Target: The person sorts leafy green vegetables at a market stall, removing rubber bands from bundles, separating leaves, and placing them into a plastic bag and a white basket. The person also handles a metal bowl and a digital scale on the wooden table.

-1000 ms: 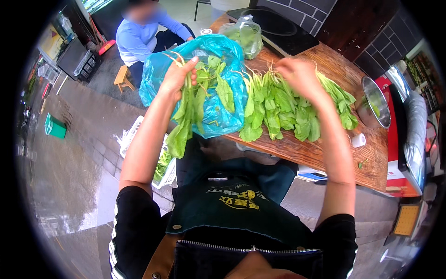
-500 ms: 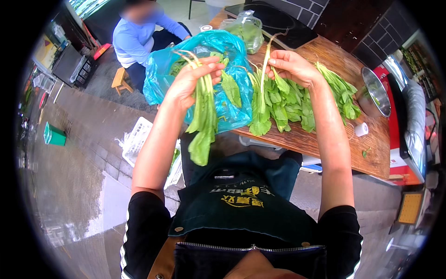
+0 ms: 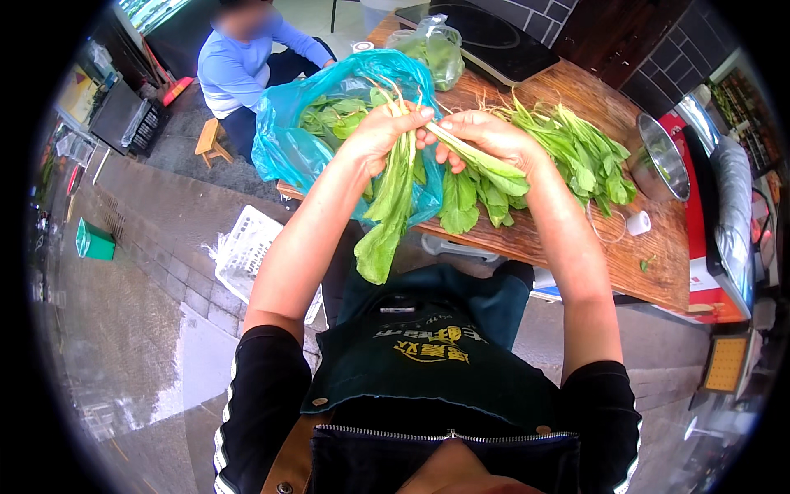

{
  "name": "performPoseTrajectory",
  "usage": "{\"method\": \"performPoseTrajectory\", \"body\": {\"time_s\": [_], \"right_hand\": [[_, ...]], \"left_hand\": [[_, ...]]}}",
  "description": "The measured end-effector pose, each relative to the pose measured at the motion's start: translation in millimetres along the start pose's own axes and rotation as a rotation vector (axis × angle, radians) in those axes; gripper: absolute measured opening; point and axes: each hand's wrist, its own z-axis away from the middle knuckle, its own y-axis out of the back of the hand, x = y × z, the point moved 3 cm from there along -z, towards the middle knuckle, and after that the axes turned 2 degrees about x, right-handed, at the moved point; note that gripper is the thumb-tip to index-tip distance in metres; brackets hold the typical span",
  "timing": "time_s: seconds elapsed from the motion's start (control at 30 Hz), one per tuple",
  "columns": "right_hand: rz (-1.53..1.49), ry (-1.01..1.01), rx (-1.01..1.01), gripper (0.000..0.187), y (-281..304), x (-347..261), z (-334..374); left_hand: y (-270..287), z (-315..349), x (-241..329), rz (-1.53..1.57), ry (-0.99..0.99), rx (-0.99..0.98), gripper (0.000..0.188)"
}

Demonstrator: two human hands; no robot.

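Note:
In my left hand (image 3: 385, 136) is a small bunch of leafy greens (image 3: 387, 218), roots up and leaves hanging down. My right hand (image 3: 481, 138) pinches a single leafy stalk (image 3: 481, 158), its leaf pointing right along the palm. The fingertips of both hands meet, or nearly so, near the root ends. Behind the left hand lies an open blue plastic bag (image 3: 284, 136) with loose leaves in it. A pile of leafy greens (image 3: 580, 152) covers the wooden table (image 3: 650, 263) beside and under my right hand, which hides part of it.
A clear bag of greens (image 3: 436, 53) and a black cooktop (image 3: 494, 41) stand at the back. To the right are a metal bowl (image 3: 662, 160) and a white roll (image 3: 638, 223). Below left sits a white basket (image 3: 247, 247). Another person (image 3: 251, 66) sits beyond the bag.
Both hands have come together in front of the blue bag. My right hand has moved left, and its stalk has tipped from upright to slanting. The left hand's bunch has shifted right.

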Motion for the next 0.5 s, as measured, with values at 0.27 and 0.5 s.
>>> {"method": "performPoseTrajectory", "body": {"time_s": [0.27,0.5], "right_hand": [[-0.113,-0.006,-0.032,0.039,-0.4,9.9,-4.5],[-0.192,0.000,-0.039,0.039,-4.3,13.5,-1.7]], "left_hand": [[-2.8,-2.8,-4.6,-0.005,0.039,0.091,0.022],[0.6,-7.4,-8.7,-0.084,0.023,0.069,0.026]]}}
